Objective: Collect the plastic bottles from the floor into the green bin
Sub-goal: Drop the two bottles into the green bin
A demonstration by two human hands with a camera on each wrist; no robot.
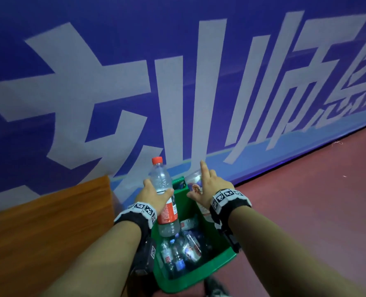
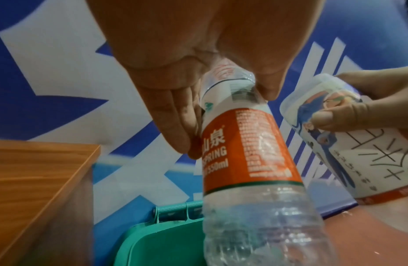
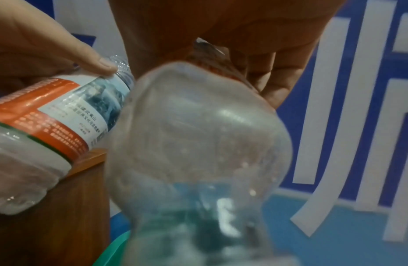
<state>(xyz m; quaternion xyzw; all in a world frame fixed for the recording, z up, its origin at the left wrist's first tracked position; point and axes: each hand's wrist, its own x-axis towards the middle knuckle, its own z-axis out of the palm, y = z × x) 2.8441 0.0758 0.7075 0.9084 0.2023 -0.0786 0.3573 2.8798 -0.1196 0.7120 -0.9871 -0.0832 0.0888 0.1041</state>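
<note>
My left hand (image 1: 154, 195) grips a clear bottle with a red cap and a red label (image 1: 167, 213), holding it upright over the green bin (image 1: 210, 264). In the left wrist view the fingers (image 2: 175, 126) and thumb wrap round this bottle (image 2: 243, 144) just above its label. My right hand (image 1: 210, 185) holds a second clear bottle with a white cartoon label (image 1: 194, 179) above the bin's far end, its index finger pointing up. This bottle's base (image 3: 198, 135) fills the right wrist view. Several bottles (image 1: 182, 251) lie inside the bin.
An orange wooden bench (image 1: 45, 221) stands close on the left of the bin. A blue banner wall with large white characters (image 1: 177, 93) rises right behind it. Dark red floor (image 1: 306, 200) stretches to the right. A shoe (image 1: 216, 288) shows below the bin.
</note>
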